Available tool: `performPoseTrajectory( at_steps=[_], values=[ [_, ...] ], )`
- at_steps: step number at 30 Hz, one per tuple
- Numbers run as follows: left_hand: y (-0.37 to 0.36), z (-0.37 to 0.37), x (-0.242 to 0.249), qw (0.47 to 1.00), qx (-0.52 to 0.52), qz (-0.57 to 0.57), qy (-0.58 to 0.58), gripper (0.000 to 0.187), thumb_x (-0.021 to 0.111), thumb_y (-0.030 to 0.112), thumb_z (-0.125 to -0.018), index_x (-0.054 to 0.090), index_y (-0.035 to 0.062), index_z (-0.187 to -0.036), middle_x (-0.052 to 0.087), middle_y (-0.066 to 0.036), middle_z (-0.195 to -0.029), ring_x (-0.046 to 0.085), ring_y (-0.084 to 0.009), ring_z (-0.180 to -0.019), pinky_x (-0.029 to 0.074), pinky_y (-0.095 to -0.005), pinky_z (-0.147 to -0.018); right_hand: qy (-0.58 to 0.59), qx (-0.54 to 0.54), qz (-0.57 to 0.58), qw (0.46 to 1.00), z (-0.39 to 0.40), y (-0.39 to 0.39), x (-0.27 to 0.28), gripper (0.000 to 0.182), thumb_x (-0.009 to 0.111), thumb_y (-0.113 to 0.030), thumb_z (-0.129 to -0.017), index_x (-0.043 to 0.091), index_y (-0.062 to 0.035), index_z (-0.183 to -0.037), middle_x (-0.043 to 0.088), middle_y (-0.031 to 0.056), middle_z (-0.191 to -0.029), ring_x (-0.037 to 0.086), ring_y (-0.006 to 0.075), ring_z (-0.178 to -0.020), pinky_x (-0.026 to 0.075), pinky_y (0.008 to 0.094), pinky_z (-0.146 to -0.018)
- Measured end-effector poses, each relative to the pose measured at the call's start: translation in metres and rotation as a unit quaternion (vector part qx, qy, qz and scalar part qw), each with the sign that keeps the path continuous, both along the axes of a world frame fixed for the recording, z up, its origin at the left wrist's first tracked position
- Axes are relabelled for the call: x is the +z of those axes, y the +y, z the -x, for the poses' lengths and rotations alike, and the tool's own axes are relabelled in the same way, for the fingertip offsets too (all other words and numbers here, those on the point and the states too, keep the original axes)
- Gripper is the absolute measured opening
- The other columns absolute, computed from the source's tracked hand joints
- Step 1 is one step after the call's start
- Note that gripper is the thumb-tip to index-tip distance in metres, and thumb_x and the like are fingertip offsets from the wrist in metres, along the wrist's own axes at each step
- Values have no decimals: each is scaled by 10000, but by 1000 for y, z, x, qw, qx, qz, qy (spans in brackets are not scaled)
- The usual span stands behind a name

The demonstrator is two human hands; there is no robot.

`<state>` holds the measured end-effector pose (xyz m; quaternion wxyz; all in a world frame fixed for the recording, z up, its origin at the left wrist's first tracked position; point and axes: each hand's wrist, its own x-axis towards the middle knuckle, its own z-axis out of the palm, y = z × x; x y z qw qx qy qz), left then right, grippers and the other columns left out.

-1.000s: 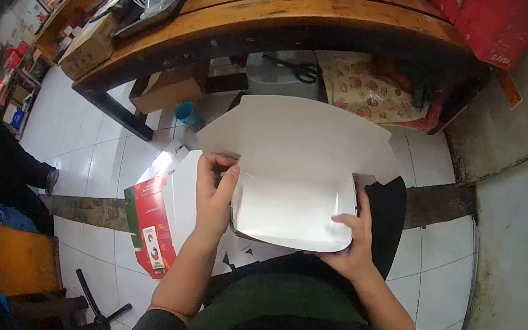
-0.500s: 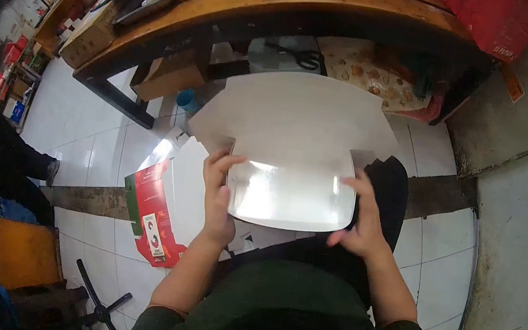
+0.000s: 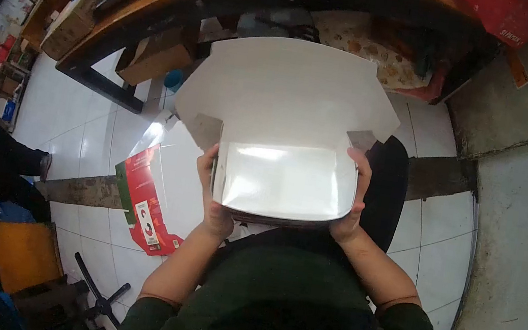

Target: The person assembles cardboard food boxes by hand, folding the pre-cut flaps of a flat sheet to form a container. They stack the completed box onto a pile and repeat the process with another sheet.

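A partly folded cardboard box (image 3: 288, 93), white and glossy inside, sits over my lap with its large lid panel spread away from me. My left hand (image 3: 211, 188) grips the left side wall, with fingers along the outside. My right hand (image 3: 354, 199) holds the right side wall the same way, fingertips at the upper corner. Small flaps stick out at both far corners. Beside my left forearm, flat printed box blanks (image 3: 160, 197) in red, green and white lie low down; what supports them is hidden.
A wooden table (image 3: 274, 3) spans the far side, with an open brown carton (image 3: 160, 57) and a blue cup (image 3: 173, 80) beneath or beside it. A wall (image 3: 525, 224) stands on the right. At left are another person's leg (image 3: 3, 150) and a black stand base (image 3: 101, 298).
The box's side walls now stand up more, and both hands have shifted from the inner edges to the outside of the walls. My view has moved slightly.
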<state>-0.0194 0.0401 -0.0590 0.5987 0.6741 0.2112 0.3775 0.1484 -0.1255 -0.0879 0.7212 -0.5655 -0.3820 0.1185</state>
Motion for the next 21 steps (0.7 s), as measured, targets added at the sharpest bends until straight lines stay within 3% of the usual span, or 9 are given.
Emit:
performPoseTrajectory(
  at_steps=[6, 9, 13, 21],
  values=[
    [-24, 33, 5, 997, 28, 75, 2, 1173, 444, 924, -769, 192, 73, -1536, 369, -126, -1470, 383, -279, -1393, 364, -455, -1142, 41, 46, 36, 997, 23, -14, 12, 887, 286, -780, -924, 311, -89, -1480, 319, 221, -1409, 357, 345, -1351, 303, 504, -1125],
    [-25, 43, -5, 997, 22, 78, -11, 1087, 383, 817, -877, 139, 25, -1578, 342, -177, -1534, 390, -307, -1412, 317, -470, -1179, 36, 46, 79, 995, 21, -13, 23, 850, 315, -729, -937, 309, -67, -1470, 333, 215, -1400, 367, 343, -1332, 289, 478, -1119],
    [-25, 43, -9, 997, 31, 65, -9, 1072, 422, 798, -884, 102, 53, -1587, 326, -166, -1546, 371, -287, -1421, 307, -453, -1181, 65, 47, 82, 993, 22, -9, 34, 803, 334, -660, -951, 310, -40, -1460, 350, 213, -1398, 370, 344, -1323, 269, 452, -1123],
    [-30, 46, -8, 997, 24, 62, -35, 1024, 433, 785, -904, 136, 53, -1556, 282, -150, -1545, 340, -273, -1425, 285, -430, -1177, -35, 32, 110, 993, 16, -13, 42, 753, 267, -615, -996, 335, -36, -1473, 339, 246, -1452, 350, 366, -1378, 254, 465, -1152]
  ],
)
